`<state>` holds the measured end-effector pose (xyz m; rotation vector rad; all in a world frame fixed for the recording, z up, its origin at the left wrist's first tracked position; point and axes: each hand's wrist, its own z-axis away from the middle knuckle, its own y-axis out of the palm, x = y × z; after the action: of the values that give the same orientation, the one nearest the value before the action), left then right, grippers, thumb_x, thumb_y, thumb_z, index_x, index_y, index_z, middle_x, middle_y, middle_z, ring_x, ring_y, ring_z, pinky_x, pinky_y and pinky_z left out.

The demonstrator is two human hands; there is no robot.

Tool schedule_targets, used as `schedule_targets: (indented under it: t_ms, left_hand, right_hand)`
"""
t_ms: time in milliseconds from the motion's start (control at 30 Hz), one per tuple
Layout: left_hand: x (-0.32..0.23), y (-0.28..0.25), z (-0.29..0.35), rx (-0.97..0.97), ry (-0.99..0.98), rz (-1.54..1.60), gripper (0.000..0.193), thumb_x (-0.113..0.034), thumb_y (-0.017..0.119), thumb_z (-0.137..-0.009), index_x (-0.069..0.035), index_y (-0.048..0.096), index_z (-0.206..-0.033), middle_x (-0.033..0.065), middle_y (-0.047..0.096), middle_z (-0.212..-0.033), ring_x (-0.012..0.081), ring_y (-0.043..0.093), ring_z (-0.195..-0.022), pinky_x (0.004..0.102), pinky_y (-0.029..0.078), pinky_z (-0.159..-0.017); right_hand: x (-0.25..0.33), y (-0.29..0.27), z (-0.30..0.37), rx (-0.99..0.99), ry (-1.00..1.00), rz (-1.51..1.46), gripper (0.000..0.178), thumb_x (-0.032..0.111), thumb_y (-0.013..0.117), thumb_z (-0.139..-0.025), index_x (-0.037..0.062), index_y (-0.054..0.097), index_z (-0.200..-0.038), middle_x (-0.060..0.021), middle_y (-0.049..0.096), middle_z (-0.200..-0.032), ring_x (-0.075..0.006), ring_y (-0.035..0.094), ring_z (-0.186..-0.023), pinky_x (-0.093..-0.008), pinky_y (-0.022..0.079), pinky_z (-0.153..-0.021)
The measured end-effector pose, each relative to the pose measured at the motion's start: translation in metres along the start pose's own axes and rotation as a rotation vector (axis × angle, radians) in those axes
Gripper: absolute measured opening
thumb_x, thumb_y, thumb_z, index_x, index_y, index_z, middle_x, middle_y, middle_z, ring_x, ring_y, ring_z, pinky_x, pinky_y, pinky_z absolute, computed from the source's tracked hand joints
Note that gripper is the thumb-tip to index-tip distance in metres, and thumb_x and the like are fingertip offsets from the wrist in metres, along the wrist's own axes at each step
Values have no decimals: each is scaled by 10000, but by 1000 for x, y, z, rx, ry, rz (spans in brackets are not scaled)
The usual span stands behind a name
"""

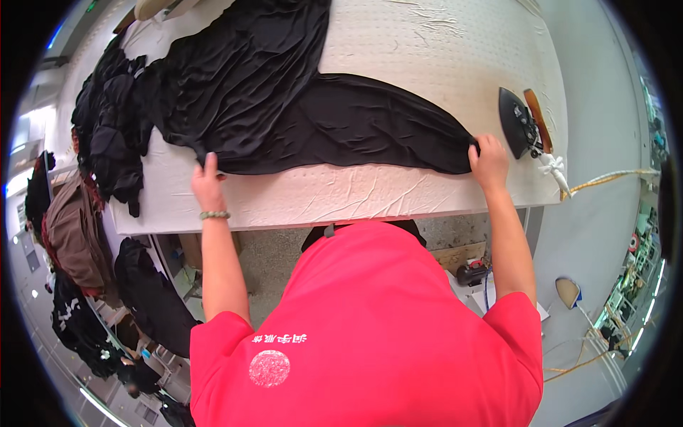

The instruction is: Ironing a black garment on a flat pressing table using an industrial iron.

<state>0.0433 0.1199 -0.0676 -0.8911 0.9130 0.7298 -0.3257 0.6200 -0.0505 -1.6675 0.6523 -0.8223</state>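
Observation:
A black garment (235,71) of thin cloth lies on the white padded table, with a long sleeve-like part (377,128) stretched out to the right and lightly wrinkled. At its lower left edge, my left hand (208,186) pinches the cloth between thumb and fingers. My right hand (489,162) is closed on the narrow right end of the sleeve-like part, its fingertips curled over the fabric. An iron (517,124) with a brown handle (538,121) rests a little beyond my right hand, apart from the garment.
The table's pale cover (341,191) is creased along the near edge. Bunched black clothes (114,128) hang over its left end. Farther left hangs a brown garment (75,228). A yellowish cord (615,176) runs rightward from the iron.

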Motion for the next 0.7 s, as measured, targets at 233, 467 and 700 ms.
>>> schedule_targets:
  t_ms: [233,467,700]
  left_hand:
    - [-57,-23,2,1,173,452,257,-277,630,-1031,-48,665,-1142,45,729,-1009,131,693,-792,249,547,-582]
    - [-55,-32,-11,-15,154,538,263,-244,610,-1041,-12,664,-1151,94,737,-1067,188,724,-839,301,592,-690]
    - [-61,-16,-14,69,128,582,292,-263,622,-1033,-2,646,-1162,119,732,-1112,243,737,-924,348,616,-773]
  right_hand:
    - [-50,12,7,64,683,-881,263,209,724,-921,-18,689,-1050,-37,716,-901,-156,664,-794,-297,523,-744]
    - [-36,-4,38,143,906,-855,285,214,732,-928,-31,687,-1065,-45,725,-887,-126,659,-773,-269,522,-752]
    - [9,6,36,44,313,19,288,177,719,-883,-24,640,-1073,-126,719,-897,-296,709,-819,-373,561,-794]
